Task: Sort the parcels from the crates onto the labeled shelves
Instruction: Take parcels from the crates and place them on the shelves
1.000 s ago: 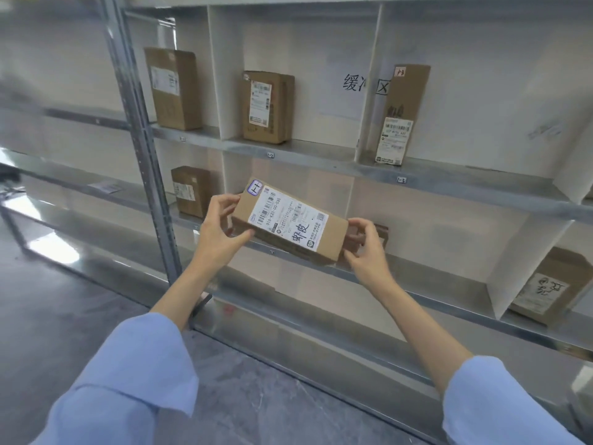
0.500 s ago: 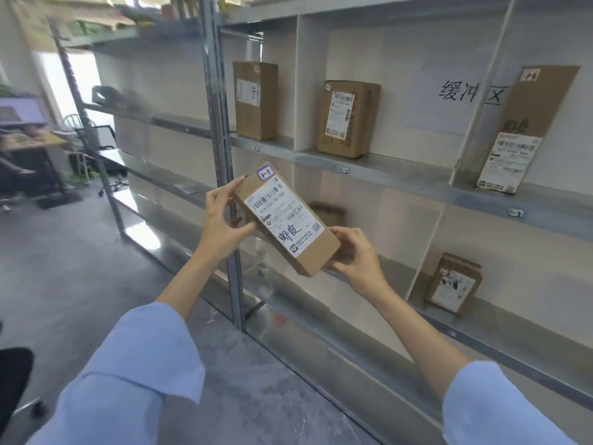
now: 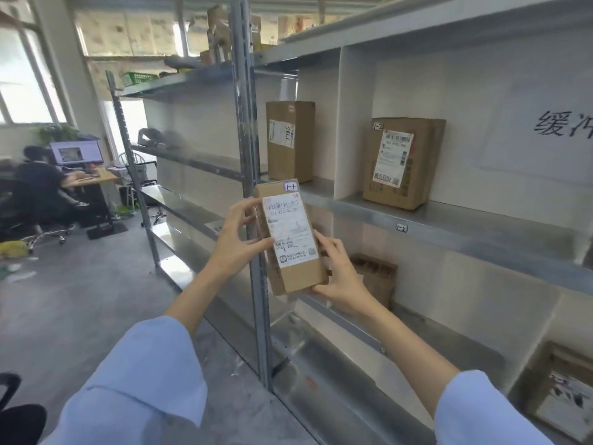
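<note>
I hold a slim brown parcel (image 3: 296, 271) nearly upright in front of the metal shelving (image 3: 449, 220). Its white shipping label faces me and a small tag at its top reads 1-1. My left hand (image 3: 239, 240) grips its left side and my right hand (image 3: 337, 273) supports its lower right corner. Behind it, a tall parcel (image 3: 290, 141) stands in the compartment left of a white divider. A wider parcel (image 3: 402, 162) marked 1-2 stands in the compartment to the right, above a shelf tag (image 3: 401, 227) reading 1-2.
A grey upright post (image 3: 253, 155) stands just left of the held parcel. Two more parcels sit lower down (image 3: 375, 277) and at bottom right (image 3: 561, 390). A person sits at a desk (image 3: 41, 184) far left. Grey floor stretches to the left.
The parcel has turned from lying tilted to nearly upright and risen toward the upper shelf. My view has swung left and closer, bringing the desk area into sight.
</note>
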